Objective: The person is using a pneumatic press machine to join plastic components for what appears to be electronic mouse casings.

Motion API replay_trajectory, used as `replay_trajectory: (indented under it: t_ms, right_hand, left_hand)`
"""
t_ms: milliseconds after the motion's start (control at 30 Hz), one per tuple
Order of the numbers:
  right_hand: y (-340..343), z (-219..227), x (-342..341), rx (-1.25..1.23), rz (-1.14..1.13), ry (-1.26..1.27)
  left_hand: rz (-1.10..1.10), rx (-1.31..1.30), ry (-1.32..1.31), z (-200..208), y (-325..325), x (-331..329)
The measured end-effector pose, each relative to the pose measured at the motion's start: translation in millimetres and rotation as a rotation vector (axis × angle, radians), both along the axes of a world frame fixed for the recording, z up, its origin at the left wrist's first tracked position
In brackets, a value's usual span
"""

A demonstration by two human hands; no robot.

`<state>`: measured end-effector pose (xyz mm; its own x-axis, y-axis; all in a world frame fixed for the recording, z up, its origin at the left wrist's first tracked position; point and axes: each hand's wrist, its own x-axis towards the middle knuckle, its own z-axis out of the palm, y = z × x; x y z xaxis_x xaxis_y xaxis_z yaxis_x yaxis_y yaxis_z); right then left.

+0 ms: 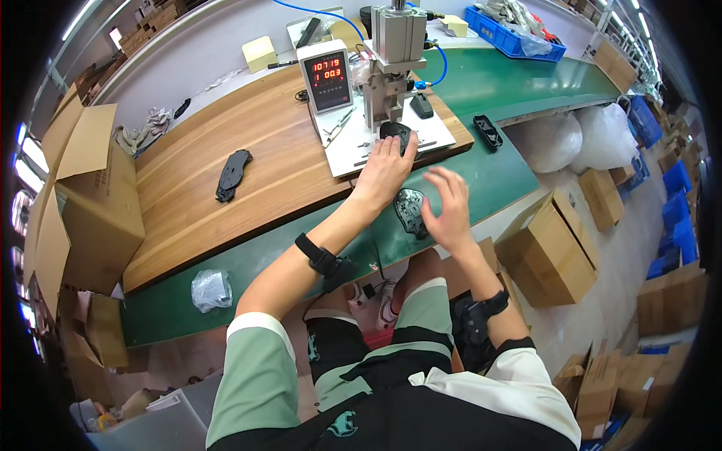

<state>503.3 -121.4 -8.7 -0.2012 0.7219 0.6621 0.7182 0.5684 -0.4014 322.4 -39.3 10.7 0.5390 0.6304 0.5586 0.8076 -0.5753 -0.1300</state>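
Observation:
My left hand (386, 169) reaches under the press (397, 45). Its fingers and thumb are closed around the near side of a black plastic shell (396, 135) lying on the white base plate (342, 158). The hand covers part of that shell. My right hand (450, 209) is open, fingers apart and slightly curved. It hovers beside a second black shell (410, 213), whose detailed inner side faces up on the green bench. Its thumb is close to that shell's right edge; whether they touch I cannot tell.
A counter box (326, 77) with red digits stands left of the press. Black parts (234, 175) lie on the wooden board, and a black tray-like part (488, 133) lies at right. An open carton (98, 203) is at left, a plastic-wrapped bundle (211, 291) near the front edge.

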Motion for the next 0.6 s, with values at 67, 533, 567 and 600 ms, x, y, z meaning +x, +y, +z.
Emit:
replay_trajectory:
  t_ms: [67,533,567,600]
  right_hand:
    - [17.5,18.6,-7.5,0.038,0.019,0.004]
    - [106.2,8.6,-31.2,-0.009,0.004,-0.276]
    - [104.0,8.3,-30.8,0.028,0.007,-0.237]
    - [103.7,9.0,-28.0,0.022,0.000,-0.240]
  left_hand:
    - [-0.053,0.006,-0.103,1.5,0.5,-7.2]
    - [-0.207,-0.254,-0.505,0.4,-11.2,-33.2]
    - [-0.205,-0.102,-0.479,2.5,-4.7,-46.8]
    - [-0.121,-0.207,-0.489,1.4,-5.4,-68.7]
